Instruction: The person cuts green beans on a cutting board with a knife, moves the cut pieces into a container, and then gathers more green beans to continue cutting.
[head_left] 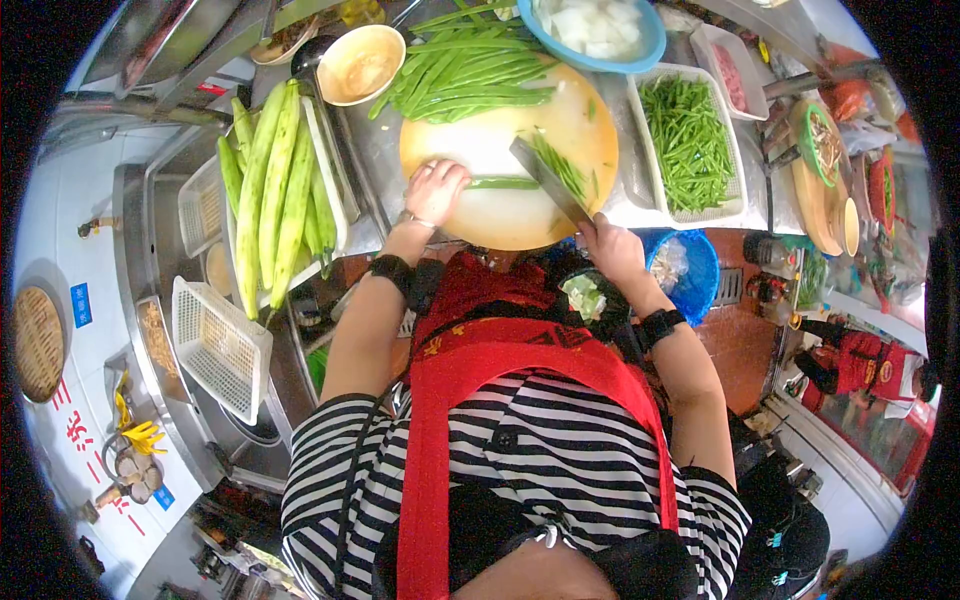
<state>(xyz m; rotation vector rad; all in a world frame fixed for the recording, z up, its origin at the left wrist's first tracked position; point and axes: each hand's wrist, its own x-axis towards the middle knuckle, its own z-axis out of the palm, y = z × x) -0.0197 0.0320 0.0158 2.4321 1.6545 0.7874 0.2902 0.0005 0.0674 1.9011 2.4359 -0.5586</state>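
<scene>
My left hand (437, 190) is closed with its fingertips pressing down the end of some flat green beans (503, 183) on the round cutting board (520, 225). In my right hand (612, 248) is a kitchen knife (550, 182), gripped by its handle. The dark blade slants up and left across the board, by the far end of those beans. Thin cut bean strips (560, 165) lie just beyond the blade. A pile of whole green beans (470, 75) covers the board's far left edge and the counter behind it.
A white basket of cut bean strips (688, 145) stands to the right. Behind the board is a blue bowl (657, 50) of white chunks, with a cream bowl (360, 65) further left. Long green gourds (282, 195) fill a left basket. A blue bucket (712, 275) stands below right.
</scene>
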